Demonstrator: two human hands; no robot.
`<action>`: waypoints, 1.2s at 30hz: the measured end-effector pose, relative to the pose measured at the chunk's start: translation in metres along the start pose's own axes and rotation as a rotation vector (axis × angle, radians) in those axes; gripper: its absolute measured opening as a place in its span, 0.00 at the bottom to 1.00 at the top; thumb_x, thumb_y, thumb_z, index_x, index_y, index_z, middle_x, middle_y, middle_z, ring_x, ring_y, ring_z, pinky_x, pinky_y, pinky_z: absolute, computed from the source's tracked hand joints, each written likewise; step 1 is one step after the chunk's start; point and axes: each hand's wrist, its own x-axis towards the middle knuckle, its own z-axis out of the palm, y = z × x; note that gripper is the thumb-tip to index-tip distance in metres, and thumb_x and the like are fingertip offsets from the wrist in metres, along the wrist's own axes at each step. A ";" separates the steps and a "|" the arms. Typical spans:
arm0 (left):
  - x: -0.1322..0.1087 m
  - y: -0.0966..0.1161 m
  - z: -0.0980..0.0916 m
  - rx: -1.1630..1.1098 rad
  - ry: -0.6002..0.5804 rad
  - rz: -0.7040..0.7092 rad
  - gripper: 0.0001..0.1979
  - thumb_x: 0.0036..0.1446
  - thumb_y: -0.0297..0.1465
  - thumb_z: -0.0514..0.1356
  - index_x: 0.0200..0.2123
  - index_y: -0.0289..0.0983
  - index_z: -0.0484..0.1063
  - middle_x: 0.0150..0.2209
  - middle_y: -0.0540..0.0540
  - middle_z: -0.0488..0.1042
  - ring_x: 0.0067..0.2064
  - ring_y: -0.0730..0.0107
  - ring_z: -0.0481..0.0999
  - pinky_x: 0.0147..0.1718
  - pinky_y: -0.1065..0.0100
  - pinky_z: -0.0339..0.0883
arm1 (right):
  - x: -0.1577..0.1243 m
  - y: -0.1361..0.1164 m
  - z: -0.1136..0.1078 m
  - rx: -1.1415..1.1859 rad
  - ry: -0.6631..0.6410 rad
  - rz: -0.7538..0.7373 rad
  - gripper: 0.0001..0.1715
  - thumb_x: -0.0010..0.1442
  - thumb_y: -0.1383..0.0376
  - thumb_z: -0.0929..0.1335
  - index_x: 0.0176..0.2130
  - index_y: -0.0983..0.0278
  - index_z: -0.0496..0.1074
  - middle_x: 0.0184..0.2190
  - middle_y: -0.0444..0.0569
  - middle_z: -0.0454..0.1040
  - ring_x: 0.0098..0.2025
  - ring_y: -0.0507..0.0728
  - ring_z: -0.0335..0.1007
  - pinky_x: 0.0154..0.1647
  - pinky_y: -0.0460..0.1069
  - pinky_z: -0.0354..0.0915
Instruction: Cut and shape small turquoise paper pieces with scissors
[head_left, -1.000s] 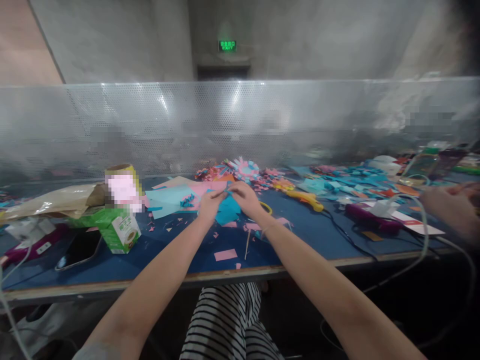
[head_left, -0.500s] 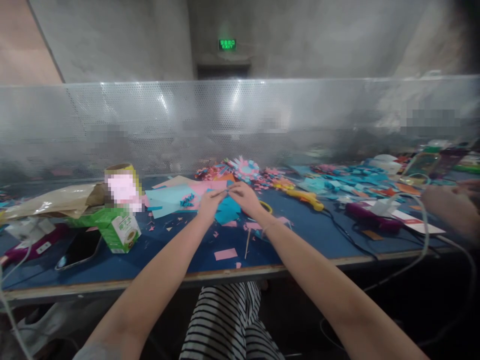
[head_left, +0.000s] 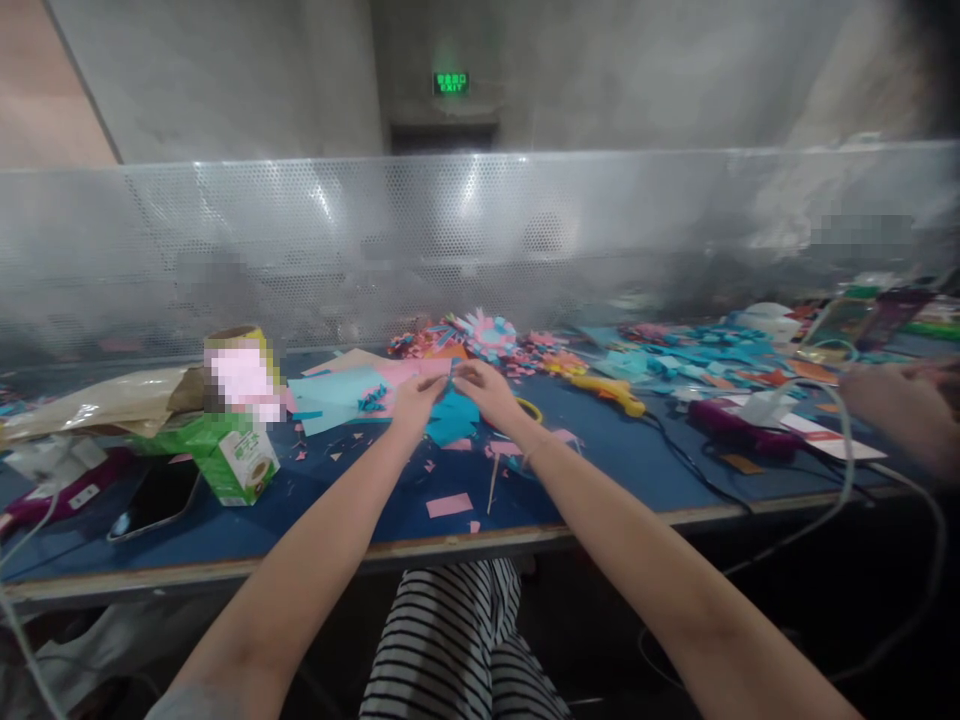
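Both my arms reach out over a blue table [head_left: 615,470]. My left hand [head_left: 412,402] and my right hand [head_left: 486,390] meet fingertip to fingertip, each pinched on a small piece of blue paper [head_left: 452,412] held just above the table. A yellow-handled pair of scissors [head_left: 531,410] lies just right of my right hand, partly hidden by it. Sheets of blue and pink paper [head_left: 341,392] lie to the left of my left hand.
A green carton [head_left: 236,458], a phone [head_left: 154,498] and brown wrapping lie at the left. Paper flowers [head_left: 487,335] and scraps litter the back. A yellow glue gun [head_left: 615,392], cables and another person's hand [head_left: 896,410] are at the right. A perforated screen backs the table.
My hands have stayed together on the blue paper with only small finger movements. The view has shifted slightly.
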 end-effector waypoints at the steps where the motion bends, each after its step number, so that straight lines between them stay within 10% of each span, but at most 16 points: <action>1: 0.000 0.001 0.000 0.008 -0.018 0.004 0.15 0.37 0.38 0.64 0.29 0.34 0.76 0.24 0.48 0.73 0.26 0.74 0.68 0.30 0.69 0.63 | 0.000 -0.001 0.000 0.009 -0.014 0.027 0.14 0.47 0.59 0.66 0.33 0.65 0.67 0.32 0.48 0.70 0.33 0.52 0.68 0.35 0.49 0.67; 10: -0.004 0.007 0.002 0.050 -0.012 -0.017 0.12 0.36 0.34 0.65 0.27 0.34 0.74 0.25 0.46 0.74 0.25 0.73 0.69 0.27 0.69 0.64 | -0.001 -0.010 -0.003 0.097 -0.038 0.218 0.12 0.43 0.58 0.68 0.25 0.65 0.71 0.23 0.45 0.71 0.27 0.52 0.67 0.29 0.49 0.67; 36: -0.002 0.010 0.000 -0.179 -0.043 -0.112 0.15 0.30 0.35 0.67 0.24 0.34 0.72 0.21 0.52 0.68 0.23 0.79 0.64 0.24 0.72 0.58 | 0.003 -0.003 -0.006 0.080 -0.005 0.128 0.13 0.43 0.63 0.67 0.32 0.66 0.70 0.30 0.48 0.73 0.31 0.52 0.68 0.33 0.49 0.65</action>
